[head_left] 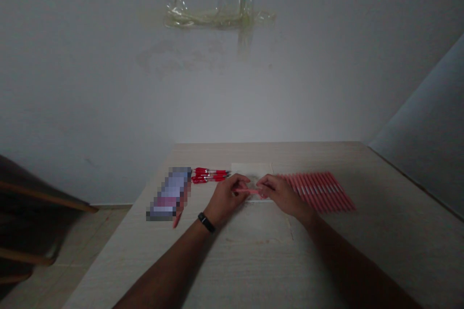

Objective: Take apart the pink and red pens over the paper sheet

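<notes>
My left hand [228, 198] and my right hand [281, 193] meet at the middle of a pale wooden table [253, 260]. Both pinch a thin pink pen [249, 191] held level between them, fingers curled round its ends. A black band sits on my left wrist. Under the hands lies a whitish sheet or pad [252, 170]. To the right of my right hand a row of several pink-red pens [321, 190] lies side by side. Left of my left hand sits a small cluster of red pens [209, 175].
A blurred-out box [170, 194] lies at the table's left, with a reddish piece [177, 219] at its near end. A dark wooden chair [32, 217] stands at the far left on the floor. A grey wall with old tape rises behind the table.
</notes>
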The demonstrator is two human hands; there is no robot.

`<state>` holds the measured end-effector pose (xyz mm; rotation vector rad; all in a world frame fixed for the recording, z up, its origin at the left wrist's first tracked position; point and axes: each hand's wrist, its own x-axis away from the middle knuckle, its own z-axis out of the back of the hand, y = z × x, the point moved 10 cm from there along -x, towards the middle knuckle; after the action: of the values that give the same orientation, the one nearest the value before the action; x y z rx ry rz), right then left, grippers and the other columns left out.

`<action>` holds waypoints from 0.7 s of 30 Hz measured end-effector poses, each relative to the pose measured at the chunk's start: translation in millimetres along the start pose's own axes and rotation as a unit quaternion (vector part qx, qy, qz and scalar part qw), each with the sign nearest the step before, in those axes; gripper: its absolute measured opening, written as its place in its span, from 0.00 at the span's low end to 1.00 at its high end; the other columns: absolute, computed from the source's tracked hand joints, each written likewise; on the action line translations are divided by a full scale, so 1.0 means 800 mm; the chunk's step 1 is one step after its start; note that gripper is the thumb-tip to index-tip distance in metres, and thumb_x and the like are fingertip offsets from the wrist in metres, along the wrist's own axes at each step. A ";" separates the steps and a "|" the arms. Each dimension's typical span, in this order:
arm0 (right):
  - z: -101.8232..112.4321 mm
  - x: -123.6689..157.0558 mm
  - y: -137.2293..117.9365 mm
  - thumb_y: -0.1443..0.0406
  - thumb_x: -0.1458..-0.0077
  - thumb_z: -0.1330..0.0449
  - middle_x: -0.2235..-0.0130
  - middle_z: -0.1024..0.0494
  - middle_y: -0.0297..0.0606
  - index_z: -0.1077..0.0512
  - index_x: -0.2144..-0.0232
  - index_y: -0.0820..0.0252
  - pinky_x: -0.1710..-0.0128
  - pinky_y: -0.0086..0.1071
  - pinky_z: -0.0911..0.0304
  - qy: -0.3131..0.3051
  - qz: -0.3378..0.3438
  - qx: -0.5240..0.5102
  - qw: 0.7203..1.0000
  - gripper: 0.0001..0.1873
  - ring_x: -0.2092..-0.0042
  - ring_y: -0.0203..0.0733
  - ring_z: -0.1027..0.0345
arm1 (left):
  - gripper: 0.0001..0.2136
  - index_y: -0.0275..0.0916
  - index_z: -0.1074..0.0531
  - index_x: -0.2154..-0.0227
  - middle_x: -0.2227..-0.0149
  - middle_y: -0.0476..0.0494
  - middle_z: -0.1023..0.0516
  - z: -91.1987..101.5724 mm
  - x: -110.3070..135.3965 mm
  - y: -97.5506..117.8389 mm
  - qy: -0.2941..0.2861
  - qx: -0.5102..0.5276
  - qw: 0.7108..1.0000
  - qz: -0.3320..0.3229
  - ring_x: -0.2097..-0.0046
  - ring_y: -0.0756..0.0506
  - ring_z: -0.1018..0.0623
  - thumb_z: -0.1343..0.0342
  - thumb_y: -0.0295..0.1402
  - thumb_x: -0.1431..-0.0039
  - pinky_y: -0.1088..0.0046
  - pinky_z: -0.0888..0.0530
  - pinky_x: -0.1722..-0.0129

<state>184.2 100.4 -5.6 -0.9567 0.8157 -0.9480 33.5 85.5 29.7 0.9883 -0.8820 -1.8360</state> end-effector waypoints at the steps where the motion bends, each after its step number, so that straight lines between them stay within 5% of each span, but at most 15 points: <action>1: -0.008 0.000 0.002 0.60 0.38 0.42 0.70 0.25 0.33 0.27 0.64 0.59 0.66 0.31 0.37 -0.013 -0.002 -0.041 0.999 0.09 0.67 0.38 0.30 | 0.11 0.38 0.27 0.57 0.65 0.46 0.21 0.000 0.000 0.002 0.001 0.007 1.000 -0.004 0.65 0.47 0.22 0.39 0.29 0.44 0.73 0.29 0.64; 11: -0.041 0.004 0.003 0.55 0.43 0.36 0.66 0.22 0.36 0.27 0.62 0.60 0.65 0.32 0.36 -0.089 -0.029 -0.205 0.974 0.14 0.67 0.37 0.30 | 0.18 0.38 0.31 0.50 0.62 0.44 0.21 0.007 0.001 0.006 0.029 0.096 0.995 -0.022 0.63 0.46 0.23 0.37 0.34 0.42 0.71 0.28 0.63; 21: -0.033 0.005 0.007 0.57 0.48 0.33 0.68 0.21 0.36 0.29 0.63 0.60 0.69 0.31 0.35 -0.066 -0.050 -0.169 0.982 0.15 0.69 0.37 0.27 | 0.11 0.37 0.29 0.59 0.63 0.44 0.22 0.017 0.001 0.013 0.053 0.070 0.996 -0.018 0.64 0.47 0.25 0.39 0.37 0.41 0.72 0.29 0.63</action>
<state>164.4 90.4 -21.0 -1.3503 0.8372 -0.8353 24.7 83.3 44.4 1.1839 -0.9428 -1.7535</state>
